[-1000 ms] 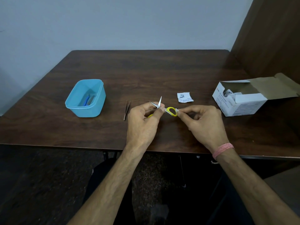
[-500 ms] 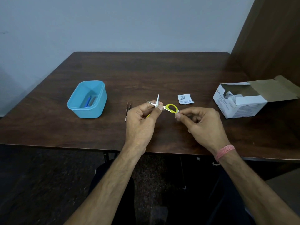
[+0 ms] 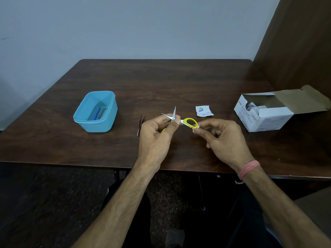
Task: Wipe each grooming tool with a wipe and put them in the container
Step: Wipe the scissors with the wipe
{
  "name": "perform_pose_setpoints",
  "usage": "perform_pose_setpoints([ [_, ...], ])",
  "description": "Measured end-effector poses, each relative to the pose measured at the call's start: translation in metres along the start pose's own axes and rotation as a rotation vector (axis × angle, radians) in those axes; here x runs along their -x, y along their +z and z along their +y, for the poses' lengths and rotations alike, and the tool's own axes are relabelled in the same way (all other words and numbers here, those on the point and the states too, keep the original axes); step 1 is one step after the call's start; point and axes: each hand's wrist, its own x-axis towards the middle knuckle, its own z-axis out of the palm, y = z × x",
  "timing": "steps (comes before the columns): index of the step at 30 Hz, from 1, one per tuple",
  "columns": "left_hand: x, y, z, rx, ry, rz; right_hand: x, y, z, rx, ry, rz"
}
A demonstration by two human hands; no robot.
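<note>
Two bare blade tips of the open scissors (image 3: 176,119), held above the table (image 3: 161,81) near its front edge, could nick the left hand (image 3: 157,138) pinching them at the pivot if the grip slips. The right hand (image 3: 222,140) pinches a barely visible wipe (image 3: 194,130) on the yellow handle; the other handle hides behind the left palm, and the tools in the blue container (image 3: 96,111) are hard to identify.

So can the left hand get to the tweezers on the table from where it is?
Probably yes, once free. The tweezers lie bare on the table just beside the left hand, nothing between them, but that hand grips the scissors.
</note>
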Motion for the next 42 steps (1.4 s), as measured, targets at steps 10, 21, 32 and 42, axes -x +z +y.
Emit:
perform_pose_setpoints([
  [10,0.001,0.000,0.000,-0.033,0.025,-0.017,-0.004,-0.002,0.007,-0.099,0.016,0.046],
  [21,0.000,0.000,-0.003,-0.048,0.024,0.022,0.001,-0.002,0.001,-0.079,0.014,0.036],
  [32,0.000,0.001,-0.002,-0.038,0.044,0.007,0.000,0.000,-0.003,-0.136,0.067,0.073],
  [42,-0.001,-0.002,-0.003,-0.126,0.094,-0.021,0.001,0.001,-0.005,-0.108,0.092,0.080],
])
